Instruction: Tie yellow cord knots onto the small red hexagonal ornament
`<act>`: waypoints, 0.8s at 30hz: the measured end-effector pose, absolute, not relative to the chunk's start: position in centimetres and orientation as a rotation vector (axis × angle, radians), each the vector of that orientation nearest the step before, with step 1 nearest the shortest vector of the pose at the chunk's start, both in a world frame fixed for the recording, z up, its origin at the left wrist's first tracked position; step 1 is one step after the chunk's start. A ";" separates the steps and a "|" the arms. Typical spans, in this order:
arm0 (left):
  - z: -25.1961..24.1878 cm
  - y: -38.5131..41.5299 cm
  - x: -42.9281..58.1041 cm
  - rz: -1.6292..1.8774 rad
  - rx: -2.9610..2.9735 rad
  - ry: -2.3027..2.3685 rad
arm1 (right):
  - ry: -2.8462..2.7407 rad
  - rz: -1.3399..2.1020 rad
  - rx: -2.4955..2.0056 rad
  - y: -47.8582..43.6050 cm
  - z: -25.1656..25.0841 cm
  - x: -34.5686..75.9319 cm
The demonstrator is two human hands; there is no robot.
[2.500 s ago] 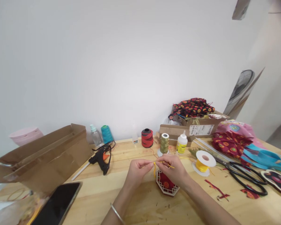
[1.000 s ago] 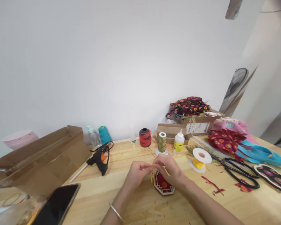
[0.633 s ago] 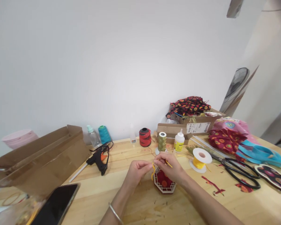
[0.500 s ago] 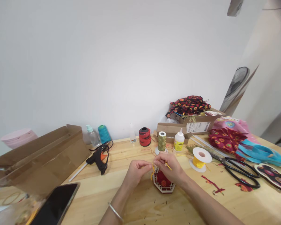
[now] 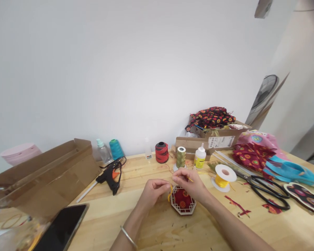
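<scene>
On the clock face of the view, the tabletop (image 5: 142, 174) was spread across the bottom, with a cardboard box (image 5: 49, 188) set at eight. Large scissors (image 5: 252, 180) were laid at four, probably for easy reach. The left hand (image 5: 152, 192) at six and the right hand (image 5: 191, 184) at five were closed in fingertip pinches. Between five and six, an octagonal panel (image 5: 183, 203) was rested on the tabletop, presumably for support while both hands were occupied. A yellow spool (image 5: 222, 182) was stood on end at four. Yellow cord (image 5: 171, 191) was gripped by both hands, apparently so its slack could be controlled.
</scene>
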State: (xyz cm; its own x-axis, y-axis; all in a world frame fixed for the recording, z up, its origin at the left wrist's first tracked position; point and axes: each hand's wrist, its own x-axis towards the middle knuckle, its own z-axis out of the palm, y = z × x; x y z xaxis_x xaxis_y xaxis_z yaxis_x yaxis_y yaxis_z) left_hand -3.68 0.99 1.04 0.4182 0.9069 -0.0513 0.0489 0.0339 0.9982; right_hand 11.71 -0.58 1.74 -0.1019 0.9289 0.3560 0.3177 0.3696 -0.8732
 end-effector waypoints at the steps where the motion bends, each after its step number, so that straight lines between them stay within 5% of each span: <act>1: 1.1 1.0 -3.6 0.846 1.375 0.923 | -1.559 0.818 -1.125 -0.5 1.8 11.8; 7: 1.4 0.7 -3.8 0.824 1.261 0.903 | -1.137 0.970 -0.861 -1.1 3.7 12.7; 12: 1.3 0.8 -4.2 0.870 0.932 0.835 | -1.028 0.656 -0.806 -2.1 4.5 13.0; 24: 1.3 0.8 -3.9 1.004 0.734 0.716 | -1.927 0.536 -1.135 -1.8 1.9 9.8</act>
State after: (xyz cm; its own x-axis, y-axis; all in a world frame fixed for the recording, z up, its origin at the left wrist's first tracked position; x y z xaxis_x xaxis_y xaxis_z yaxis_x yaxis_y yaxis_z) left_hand -3.93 0.76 1.32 0.3614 0.9139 -0.1848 -0.4722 0.3503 0.8089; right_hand 9.77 -1.81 1.92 -0.2601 0.8627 0.4337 0.5150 0.5039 -0.6935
